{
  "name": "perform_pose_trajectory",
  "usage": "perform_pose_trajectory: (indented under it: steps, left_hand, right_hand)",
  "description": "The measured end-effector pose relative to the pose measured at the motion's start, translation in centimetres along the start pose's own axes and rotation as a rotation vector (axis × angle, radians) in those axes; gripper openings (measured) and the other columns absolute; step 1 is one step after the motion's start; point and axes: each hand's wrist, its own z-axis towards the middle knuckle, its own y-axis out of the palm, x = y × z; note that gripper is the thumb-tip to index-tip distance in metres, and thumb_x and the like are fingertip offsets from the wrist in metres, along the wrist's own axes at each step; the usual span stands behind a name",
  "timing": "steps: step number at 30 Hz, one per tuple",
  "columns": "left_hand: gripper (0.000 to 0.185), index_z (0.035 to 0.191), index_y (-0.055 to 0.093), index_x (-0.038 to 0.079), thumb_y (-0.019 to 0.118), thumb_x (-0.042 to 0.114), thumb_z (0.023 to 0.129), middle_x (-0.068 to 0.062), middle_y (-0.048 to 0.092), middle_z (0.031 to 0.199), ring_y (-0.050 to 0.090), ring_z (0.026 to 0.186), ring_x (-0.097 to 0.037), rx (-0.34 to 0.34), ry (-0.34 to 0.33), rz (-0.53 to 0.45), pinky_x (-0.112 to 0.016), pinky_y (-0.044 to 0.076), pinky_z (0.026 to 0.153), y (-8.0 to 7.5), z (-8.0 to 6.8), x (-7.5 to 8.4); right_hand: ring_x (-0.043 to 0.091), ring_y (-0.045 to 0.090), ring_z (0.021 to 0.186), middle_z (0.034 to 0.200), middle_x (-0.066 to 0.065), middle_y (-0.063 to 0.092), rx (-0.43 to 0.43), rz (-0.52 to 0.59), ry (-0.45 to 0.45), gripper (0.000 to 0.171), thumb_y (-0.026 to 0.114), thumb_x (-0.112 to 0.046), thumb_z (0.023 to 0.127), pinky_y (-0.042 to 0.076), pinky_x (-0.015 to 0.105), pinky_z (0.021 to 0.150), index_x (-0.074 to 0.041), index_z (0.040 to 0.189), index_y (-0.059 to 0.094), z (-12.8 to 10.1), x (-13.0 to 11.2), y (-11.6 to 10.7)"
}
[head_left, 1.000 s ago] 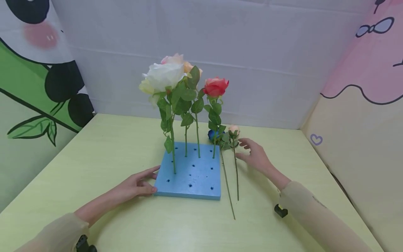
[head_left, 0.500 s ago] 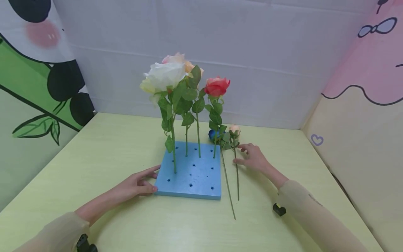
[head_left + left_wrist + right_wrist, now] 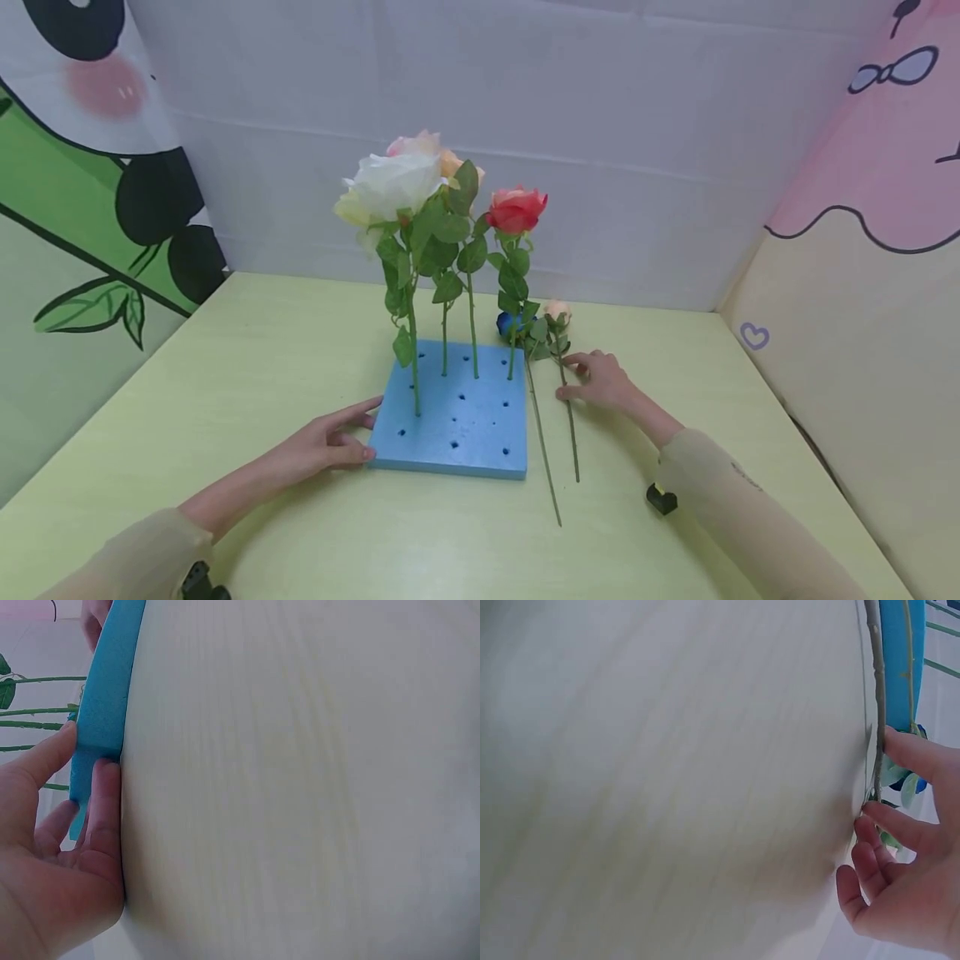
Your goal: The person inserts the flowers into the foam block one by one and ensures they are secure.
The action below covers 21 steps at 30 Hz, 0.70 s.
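Pale pink rosebud stem (image 3: 567,417) is laid flat, bud pointing away, just right of blue foam block (image 3: 457,417), which is perforated with holes.

Blue flower head (image 3: 507,322) mostly hidden behind leaves. Foam block (image 3: 105,697) cut off at top edge in left wrist view. Table (image 3: 667,780) blurred in right wrist view.

Pale green table (image 3: 262,358): blue foam block (image 3: 457,417), two loose rose stems (image 3: 542,433) just right of block
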Motion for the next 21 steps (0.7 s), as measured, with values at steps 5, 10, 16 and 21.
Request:
perform_pose_trajectory:
  steps: [5,10,16,21]
  left_hand:
    - [0.080,0.157,0.026,0.011,0.070,0.025,0.092,-0.023,0.045,0.141,0.063,0.097,-0.021,0.001,0.002,0.011,-0.028,0.052,0.082,-0.1,0.0,-0.2]
    - [0.080,0.157,0.027,0.013,0.071,0.026,0.091,-0.021,0.045,0.141,0.063,0.098,-0.021,0.014,-0.012,0.019,-0.028,0.051,0.084,-0.2,0.2,-0.3]
    - [0.081,0.157,0.026,0.011,0.071,0.026,0.091,-0.022,0.045,0.141,0.063,0.097,-0.019,0.006,-0.002,0.002,-0.024,0.053,0.084,-0.1,0.2,-0.3]
    - [0.081,0.157,0.026,0.012,0.071,0.026,0.091,-0.022,0.045,0.141,0.063,0.098,-0.020,0.004,-0.009,0.003,-0.024,0.053,0.085,-0.1,0.2,-0.4]
  right_hand:
    - [0.025,0.057,0.092,0.105,0.019,0.063,-0.066,0.091,0.007,0.062,0.077,-0.023,0.084,0.047,0.035,0.080,0.002,0.136,0.053,0.3,0.4,-0.6]
    - [0.022,0.059,0.089,0.102,0.015,0.064,-0.119,0.140,0.026,0.061,0.073,-0.017,0.087,0.046,0.026,0.073,0.003,0.140,0.050,0.6,0.6,-1.0]
    - [0.022,0.066,0.090,0.104,0.019,0.067,-0.137,0.187,0.027,0.056,0.069,-0.005,0.087,0.051,0.024,0.069,0.006,0.138,0.051,0.5,0.6,-1.6]
    - [0.014,0.066,0.075,0.105,0.022,0.069,-0.149,0.202,0.057,0.052,0.067,-0.003,0.086,0.053,0.025,0.066,0.008,0.136,0.053,0.3,0.4,-2.0]
